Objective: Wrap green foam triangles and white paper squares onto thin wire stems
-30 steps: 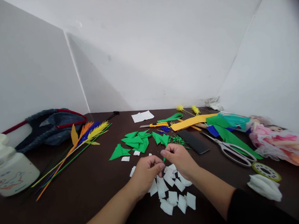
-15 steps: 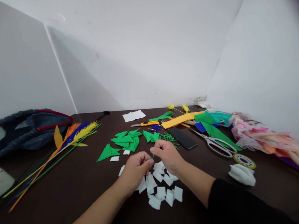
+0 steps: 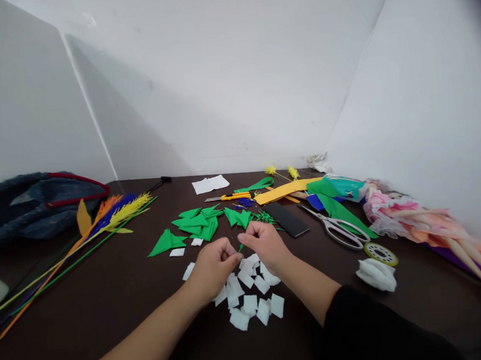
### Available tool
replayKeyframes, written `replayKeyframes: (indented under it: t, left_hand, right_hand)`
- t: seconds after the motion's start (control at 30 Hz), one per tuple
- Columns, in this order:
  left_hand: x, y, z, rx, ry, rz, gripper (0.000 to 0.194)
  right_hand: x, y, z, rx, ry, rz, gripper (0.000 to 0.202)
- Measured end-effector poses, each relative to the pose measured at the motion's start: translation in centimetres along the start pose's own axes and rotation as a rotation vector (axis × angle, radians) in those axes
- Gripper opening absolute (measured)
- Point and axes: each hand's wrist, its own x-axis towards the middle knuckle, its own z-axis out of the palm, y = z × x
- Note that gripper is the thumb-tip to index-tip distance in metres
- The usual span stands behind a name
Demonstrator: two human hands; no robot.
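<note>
Over the table's middle, my left hand (image 3: 215,268) and my right hand (image 3: 266,247) are close together, both in a pinch. Between their fingertips shows a small, thin green twisted piece (image 3: 241,248), mostly covered by the fingers. Beneath and in front of the hands lie several white cotton squares (image 3: 250,303), loosely scattered. Beyond them is a heap of folded green paper pieces (image 3: 196,224). A tangle of thin green strips (image 3: 265,216) lies just past my right hand.
Farther back are a yellow utility knife (image 3: 235,196), a black phone (image 3: 287,219) and a yellow strip (image 3: 284,190). Scissors (image 3: 343,232), a tape roll (image 3: 381,254), a cotton wad (image 3: 376,275) and dolls (image 3: 426,217) lie right. Feathery stems (image 3: 77,247) and a denim item (image 3: 50,205) lie left.
The whole view has shifted, so the table's things appear a little farther left. Both hands stay pinched together around the small green piece, with only slight finger movement.
</note>
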Motion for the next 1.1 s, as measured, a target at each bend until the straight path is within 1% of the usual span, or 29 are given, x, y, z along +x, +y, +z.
replayKeyframes:
  t: [0.1,0.2,0.33,0.4,0.5,0.57,0.63,0.77,0.9,0.97,1.03,1.1]
  left_hand:
    - [0.0,0.5,0.2,0.177,0.069,0.02,0.022]
    - [-0.1,1.0,0.3,0.308,0.121,0.062,0.023]
    - [-0.1,1.2,0.1,0.348,0.098,0.067,0.026]
    - [0.0,1.2,-0.2,0.301,0.106,0.065,0.028]
    - [0.2,0.9,-0.6,0.123,0.109,0.094,0.019]
    - [0.4,0.7,-0.6,-0.008,0.042,0.08,0.018]
    - [0.5,0.5,-0.4,-0.096,-0.015,0.037,0.018]
    - [0.4,0.2,-0.1,-0.19,-0.029,-0.004,0.013]
    - [0.3,0.0,-0.2,-0.271,-0.026,0.007,0.013]
    - [0.3,0.0,-0.3,-0.31,-0.033,0.001,0.015]
    - [0.2,0.1,-0.3,-0.348,-0.052,-0.016,0.017]
    - [0.2,0.1,-0.3,-0.37,-0.074,-0.036,0.017]
  right_hand:
    - [-0.2,-0.1,0.3,-0.124,0.067,-0.014,0.026]
    - [-0.1,0.1,0.4,-0.176,0.118,-0.025,0.028]
    - [0.2,0.5,-0.2,-0.178,0.143,-0.018,0.029]
    - [0.3,0.6,-0.5,-0.154,0.127,-0.012,0.029]
    - [0.3,0.6,-0.7,-0.101,0.096,-0.016,0.028]
    - [0.1,0.5,-0.5,-0.059,0.081,-0.011,0.028]
    - [-0.2,0.2,0.0,-0.025,0.074,-0.006,0.029]
    - [-0.5,-0.1,0.7,0.054,0.054,0.0,0.029]
    - [-0.6,0.2,0.6,0.277,-0.087,0.072,0.017]
    - [-0.5,0.5,0.5,0.361,-0.158,0.088,0.016]
    - [-0.5,0.6,0.4,0.37,-0.185,0.088,0.012]
    - [-0.4,0.7,0.5,0.331,-0.17,0.091,0.012]
